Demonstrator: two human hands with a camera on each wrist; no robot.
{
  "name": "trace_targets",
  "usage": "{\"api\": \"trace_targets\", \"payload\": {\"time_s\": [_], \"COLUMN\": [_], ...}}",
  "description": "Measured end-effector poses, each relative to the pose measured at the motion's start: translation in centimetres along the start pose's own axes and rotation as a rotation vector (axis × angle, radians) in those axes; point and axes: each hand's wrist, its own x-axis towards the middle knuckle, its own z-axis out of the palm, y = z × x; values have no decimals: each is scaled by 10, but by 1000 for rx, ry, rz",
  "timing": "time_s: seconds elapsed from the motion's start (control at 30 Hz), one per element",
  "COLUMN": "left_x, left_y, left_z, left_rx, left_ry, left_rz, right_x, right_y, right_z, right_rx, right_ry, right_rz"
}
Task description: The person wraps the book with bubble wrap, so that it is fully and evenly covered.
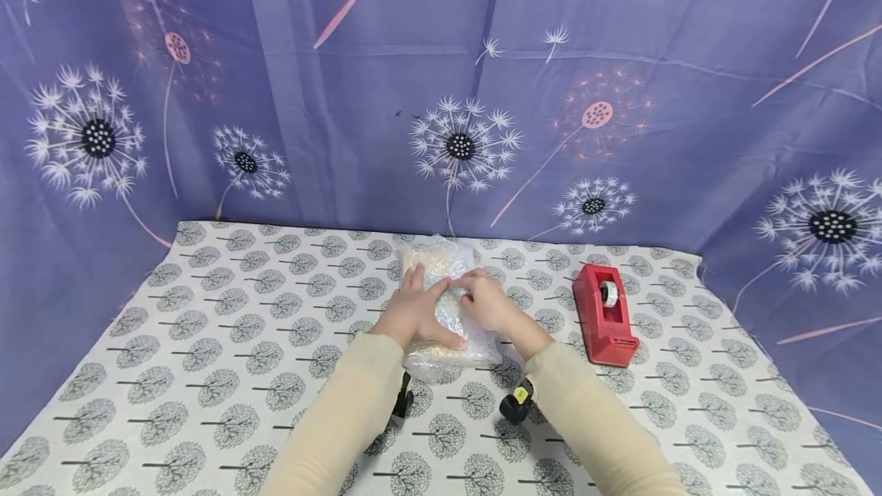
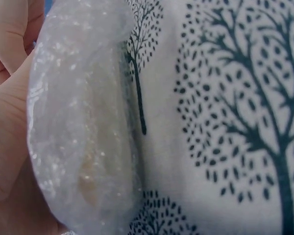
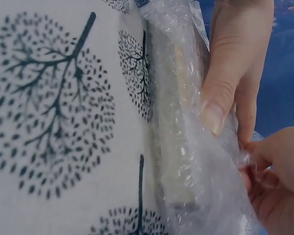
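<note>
A flat, pale item wrapped in clear bubble wrap (image 1: 451, 358) lies on the cloth in the middle of the head view. My left hand (image 1: 412, 312) presses on its top with the fingers spread and the thumb reaching toward the near end. Beside it, the right hand (image 1: 491, 306) has curled fingers at the wrap's upper surface. In the right wrist view, the fingertips of that right hand (image 3: 284, 176) pinch a bit of the clear bubble wrap (image 3: 186, 161). What exactly is inside the package cannot be made out through the plastic.
To the right stands a red tape dispenser (image 1: 598, 327) with a roll of tape (image 1: 609, 294) in it. The table is covered by a white cloth (image 1: 227, 343) with a tree print. A purple dandelion-print curtain (image 1: 372, 136) hangs behind and at both sides.
</note>
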Motion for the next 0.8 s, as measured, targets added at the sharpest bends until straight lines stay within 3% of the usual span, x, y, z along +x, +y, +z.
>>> {"api": "trace_targets", "payload": {"time_s": [0.23, 0.37, 0.63, 0.8], "left_x": [1, 1, 3, 2], "left_y": [2, 2, 1, -3], "left_z": [0, 0, 0, 2], "left_rx": [6, 11, -6, 2], "left_ry": [7, 15, 4, 5], "left_rz": [17, 22, 26, 41], "right_x": [-4, -11, -19, -21], "right_y": [-11, -17, -18, -10], "right_z": [-5, -8, -14, -12], "right_rx": [-109, -129, -70, -6], "right_ry": [-82, -89, -109, -55], "right_rz": [-84, -105, -123, -72]}}
